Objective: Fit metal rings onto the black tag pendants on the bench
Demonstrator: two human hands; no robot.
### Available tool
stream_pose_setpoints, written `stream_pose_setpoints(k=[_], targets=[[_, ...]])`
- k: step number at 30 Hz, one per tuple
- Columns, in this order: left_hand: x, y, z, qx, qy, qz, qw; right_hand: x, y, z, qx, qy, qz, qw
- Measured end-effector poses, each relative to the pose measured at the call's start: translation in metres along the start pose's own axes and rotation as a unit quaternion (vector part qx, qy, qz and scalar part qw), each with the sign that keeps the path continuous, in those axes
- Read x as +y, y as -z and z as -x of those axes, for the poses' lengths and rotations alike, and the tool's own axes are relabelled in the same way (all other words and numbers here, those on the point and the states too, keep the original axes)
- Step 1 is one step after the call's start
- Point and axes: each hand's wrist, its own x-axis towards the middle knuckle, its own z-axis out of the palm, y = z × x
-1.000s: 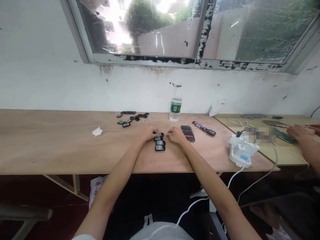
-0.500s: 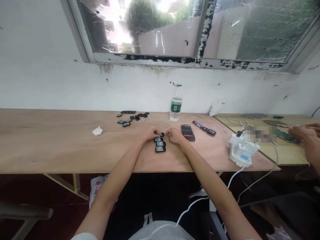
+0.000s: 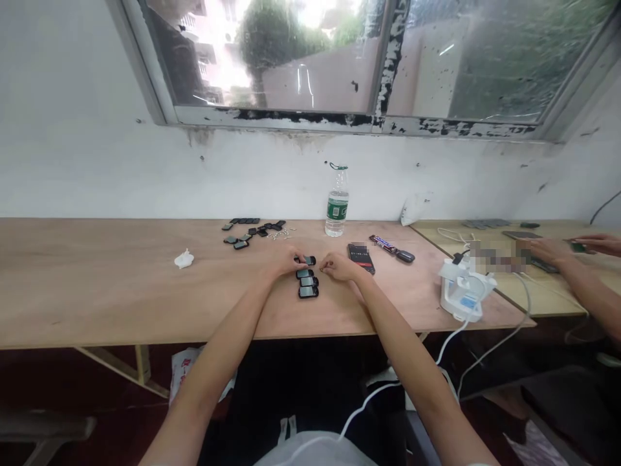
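Four small black pieces with grey screen-like faces stand in a column at the middle of the table. My left hand (image 3: 288,262) has its thumb and fingers closed on the left end of the topmost small black piece (image 3: 310,260). Below it lie the other small black pieces (image 3: 308,282), one under another. Just to the right, my right hand (image 3: 338,266) is in a pinch, its fingertips apart from the column. Whatever sits in that pinch is too small to make out.
Farther back lie more black pieces (image 3: 241,244) and scattered small white bits (image 3: 280,234). A water bottle (image 3: 336,210), phone (image 3: 361,257), snack bar (image 3: 383,243) and black fob-like object (image 3: 405,256) are around. Crumpled tissue (image 3: 184,259) sits left; a white power strip (image 3: 463,294) and co-worker's hands (image 3: 550,251) right.
The view has shifted slightly. My right fingertips have dropped a little lower beside the top piece, and more of that piece shows. At far right the co-worker's hands have moved apart.
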Motion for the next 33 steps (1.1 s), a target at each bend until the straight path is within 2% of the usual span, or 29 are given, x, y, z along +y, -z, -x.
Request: stream_pose_setpoints(k=[5,11,21,27,33], targets=[[0.007,0.005,0.003,0.015,-0.01,-0.017,1.0,0.005,0.0,-0.002,0.109,-0.014,-0.083,0.99],[0.01,0.001,0.004,0.032,-0.045,-0.001,0.998,0.009,-0.006,-0.007,0.203,-0.008,-0.167,0.965],[0.016,-0.003,0.006,0.056,-0.09,-0.011,0.994,-0.001,-0.008,-0.008,0.207,0.04,-0.165,0.963],[0.015,0.001,0.006,0.066,-0.111,-0.008,0.992,-0.002,-0.015,-0.014,0.232,0.014,-0.179,0.956],[0.018,0.003,0.01,0.079,-0.107,-0.005,0.991,-0.005,-0.015,-0.015,0.246,0.025,-0.177,0.952]])
